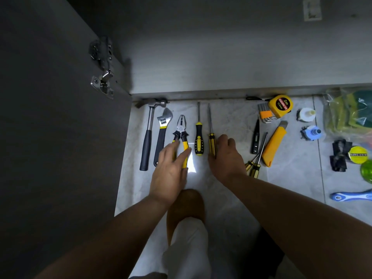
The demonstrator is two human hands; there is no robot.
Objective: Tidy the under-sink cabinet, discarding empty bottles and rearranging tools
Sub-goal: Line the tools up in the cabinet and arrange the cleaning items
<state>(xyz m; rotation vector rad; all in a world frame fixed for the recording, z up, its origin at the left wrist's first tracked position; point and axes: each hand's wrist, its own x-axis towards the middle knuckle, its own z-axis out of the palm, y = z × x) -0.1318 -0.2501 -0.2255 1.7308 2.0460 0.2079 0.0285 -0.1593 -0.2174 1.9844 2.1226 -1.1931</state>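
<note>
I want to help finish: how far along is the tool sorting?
Done: the hammer, wrench and black-handled screwdriver lie parallel in a row before the cabinet. In hand: the left hand touches the pliers, the right hand grips the striped screwdriver, apparently lining them up. Left: the tester pen, small screwdrivers, utility knife, hex keys and tape measure lie jumbled to the right.

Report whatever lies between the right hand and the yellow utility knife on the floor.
Two things lie between the right hand and the yellow utility knife: a black tester pen and a pair of slim yellow-handled screwdrivers. The hand itself grips a yellow-and-black striped screwdriver.
</note>
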